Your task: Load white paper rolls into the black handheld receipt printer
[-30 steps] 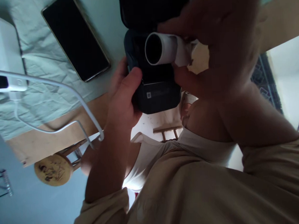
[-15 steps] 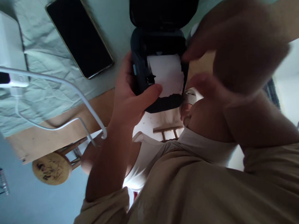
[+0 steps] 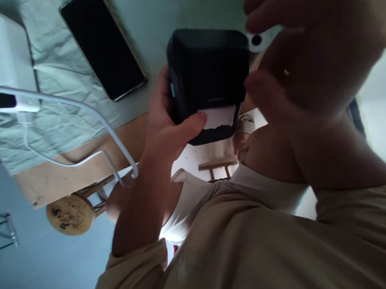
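A dark, compact label printer (image 3: 213, 71) is held over the table's front edge, its lid down. From its front slot sticks a white strip of paper (image 3: 222, 117) with a ragged end. My left hand (image 3: 166, 124) grips the printer's left side, the thumb pressing on the paper at the slot. To the right, my right hand (image 3: 317, 49) is spread, fingers apart and somewhat blurred, its thumb near the printer's right edge. Whether that thumb touches the printer I cannot tell. Partly behind the printer and right hand shows a white paper roll (image 3: 261, 42) with a dark core.
A black phone (image 3: 103, 46) lies on the wrinkled green cloth (image 3: 60, 120). At the far left stands a white box-shaped device (image 3: 8, 59) with a white cable (image 3: 92, 110) running to my left forearm. Below the table's wooden edge (image 3: 85, 168) is a round wooden stool (image 3: 70, 213).
The printer's lid has swung from raised to closed, covering the paper inside. My right hand has moved up and opened wider. The left hand keeps its hold.
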`<state>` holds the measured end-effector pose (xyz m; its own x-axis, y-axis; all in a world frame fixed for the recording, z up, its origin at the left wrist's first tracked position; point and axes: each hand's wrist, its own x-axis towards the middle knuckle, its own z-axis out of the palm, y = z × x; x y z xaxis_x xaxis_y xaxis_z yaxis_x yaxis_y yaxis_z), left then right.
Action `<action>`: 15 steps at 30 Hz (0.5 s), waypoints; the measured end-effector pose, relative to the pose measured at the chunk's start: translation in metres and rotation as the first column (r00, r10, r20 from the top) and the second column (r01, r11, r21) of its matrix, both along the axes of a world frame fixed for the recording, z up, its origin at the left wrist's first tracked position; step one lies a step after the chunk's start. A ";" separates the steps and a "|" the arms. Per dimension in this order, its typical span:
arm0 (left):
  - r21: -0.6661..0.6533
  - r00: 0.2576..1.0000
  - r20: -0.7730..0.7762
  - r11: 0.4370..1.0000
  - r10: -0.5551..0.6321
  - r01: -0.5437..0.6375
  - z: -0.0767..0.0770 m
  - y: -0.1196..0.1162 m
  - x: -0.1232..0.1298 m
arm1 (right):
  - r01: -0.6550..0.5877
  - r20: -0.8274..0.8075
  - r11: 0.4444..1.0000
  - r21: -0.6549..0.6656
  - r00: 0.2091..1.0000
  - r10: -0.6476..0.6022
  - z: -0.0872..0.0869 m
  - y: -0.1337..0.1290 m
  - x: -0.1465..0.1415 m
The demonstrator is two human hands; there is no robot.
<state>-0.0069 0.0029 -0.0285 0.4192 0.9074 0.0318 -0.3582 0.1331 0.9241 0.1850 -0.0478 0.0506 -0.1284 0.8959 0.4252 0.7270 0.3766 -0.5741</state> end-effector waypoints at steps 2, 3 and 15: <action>0.069 0.995 0.092 0.997 -0.049 0.042 -0.001 -0.001 0.000 | -0.040 0.061 0.999 0.026 0.997 0.038 0.003 -0.006 -0.006; 0.082 0.992 0.110 0.995 -0.059 0.050 0.000 -0.002 -0.001 | -0.062 0.074 0.998 0.024 0.995 0.060 0.002 -0.007 -0.008; 0.055 0.963 0.258 0.997 -0.071 0.058 -0.007 -0.003 0.003 | -0.190 -0.130 0.982 -0.002 0.974 0.188 -0.009 0.004 -0.008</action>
<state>-0.0037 0.0001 -0.0355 0.4486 0.8735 0.1888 -0.5787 0.1229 0.8062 0.1774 -0.0433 0.0416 -0.2408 0.8670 0.4363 0.5632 0.4909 -0.6647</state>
